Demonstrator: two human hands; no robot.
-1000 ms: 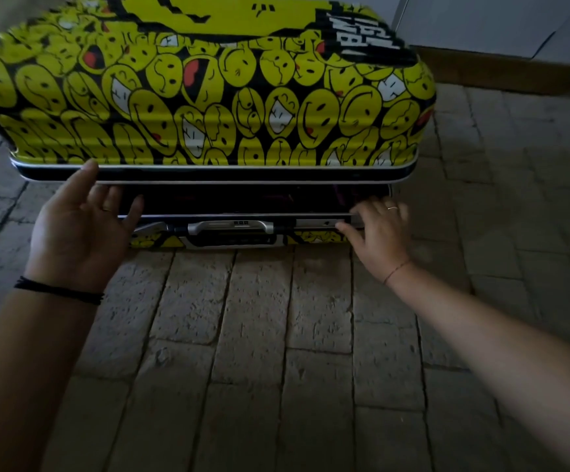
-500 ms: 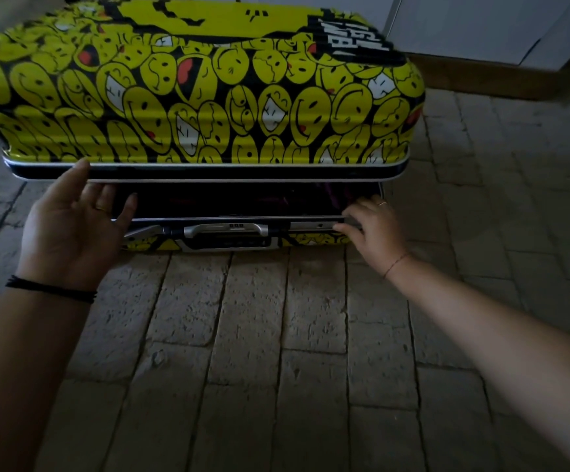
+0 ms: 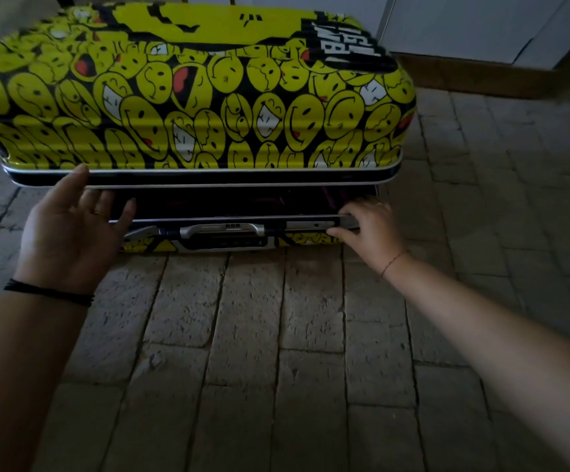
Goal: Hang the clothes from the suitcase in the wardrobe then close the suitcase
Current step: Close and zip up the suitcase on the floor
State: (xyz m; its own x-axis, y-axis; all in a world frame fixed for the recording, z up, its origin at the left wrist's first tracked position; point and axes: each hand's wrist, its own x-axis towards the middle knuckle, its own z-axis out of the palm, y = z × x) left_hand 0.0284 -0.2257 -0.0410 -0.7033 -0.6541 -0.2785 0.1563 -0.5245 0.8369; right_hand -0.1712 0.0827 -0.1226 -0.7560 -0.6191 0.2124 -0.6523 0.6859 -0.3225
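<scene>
The left hand (image 3: 72, 229) is spread wide, palm up and fingers straight, its fingertips (image 3: 81, 170) pressed under the rim of the lid (image 3: 276, 80). It grips nothing, it only props. Across from it, the right hand (image 3: 370, 229) has its fingers curled over the metal edge of the lower shell (image 3: 311, 223) and seems to pinch it with the thumb below. Between the two hands sits the carry handle (image 3: 222, 229) with its lock dials. Just above them is the dark gap where the suitcase (image 3: 205, 144) stands ajar. Past the right hand's fingers something purplish shows inside, probably clothes (image 3: 331, 195), but it is too dim to be sure. The suitcase lies flat on the brick floor (image 3: 242, 335) directly ahead of both hands, with white panels (image 3: 481, 22) beyond it.

The shell looks hard, glossy and ribbed, so I'd expect it to be stiff and slick under a palm. The framed rim is the better hold, with the hands wide apart so the lid rises level. The lower half should stay put under its load. Fingers left in the gap could get nipped if the lid drops
</scene>
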